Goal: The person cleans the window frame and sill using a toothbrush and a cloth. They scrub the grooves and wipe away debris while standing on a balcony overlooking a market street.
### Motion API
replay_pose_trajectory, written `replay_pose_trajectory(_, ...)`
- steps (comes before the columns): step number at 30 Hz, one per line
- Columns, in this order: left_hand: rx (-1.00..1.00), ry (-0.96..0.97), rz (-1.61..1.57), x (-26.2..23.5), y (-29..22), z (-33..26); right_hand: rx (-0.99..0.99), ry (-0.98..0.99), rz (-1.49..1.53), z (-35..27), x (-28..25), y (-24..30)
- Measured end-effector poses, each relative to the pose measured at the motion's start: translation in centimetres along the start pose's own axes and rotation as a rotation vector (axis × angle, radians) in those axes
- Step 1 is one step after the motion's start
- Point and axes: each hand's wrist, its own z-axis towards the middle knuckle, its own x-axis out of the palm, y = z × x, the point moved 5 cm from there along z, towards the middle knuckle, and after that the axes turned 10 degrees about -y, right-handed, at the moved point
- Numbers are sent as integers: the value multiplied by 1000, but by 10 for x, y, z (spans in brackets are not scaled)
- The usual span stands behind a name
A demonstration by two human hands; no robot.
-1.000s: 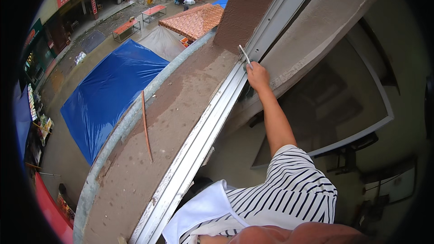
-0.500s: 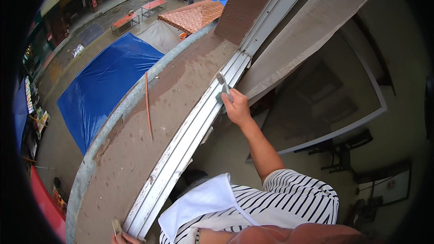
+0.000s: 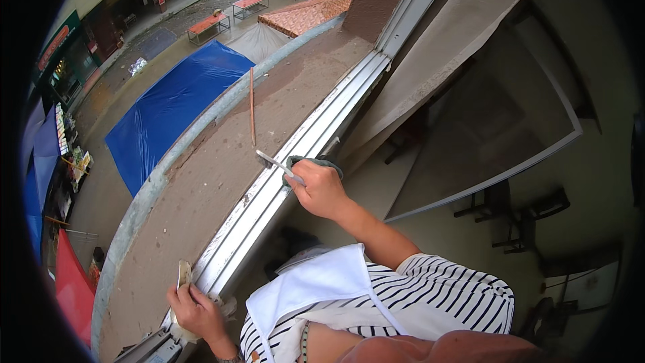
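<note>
My right hand (image 3: 320,188) is closed on a small brush (image 3: 277,164) with a pale handle and dark bristles. A dark green cloth (image 3: 330,167) is bunched in the same hand. The bristles are over the outer edge of the white window track (image 3: 252,214), which runs diagonally along the sill. At the track's lower end, my left hand (image 3: 197,310) pinches a flat, tan, scraper-like piece (image 3: 184,273) that stands upright. Something whitish and crumpled (image 3: 228,305) shows beside that hand; its kind is unclear.
Outside the track lies a brown ledge (image 3: 201,181) with a thin reddish stick (image 3: 252,107) on it and a grey rim. Beyond, a street lies below with a blue tarp (image 3: 185,107). A framed screen panel (image 3: 497,121) and dark chairs (image 3: 531,218) are indoors on the right.
My right hand has come down the track toward me with the brush and cloth. More of my left hand has come into view at the lower left. The whole view has shifted.
</note>
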Motion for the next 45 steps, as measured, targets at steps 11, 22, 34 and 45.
replay_pose_trajectory(11,40,-58,-8,-3,-4,0,-131,339,444,-60,60,112)
replay_pose_trajectory(22,47,-112,-31,-9,-12,4,771,138,1130,-32,-10,2)
replay_pose_trajectory(34,-38,-75,22,0,-8,2,291,-261,29,104,-114,-174)
replay_pose_trajectory(45,-100,-34,54,2,-1,2,-83,-143,-344,106,-52,-171)
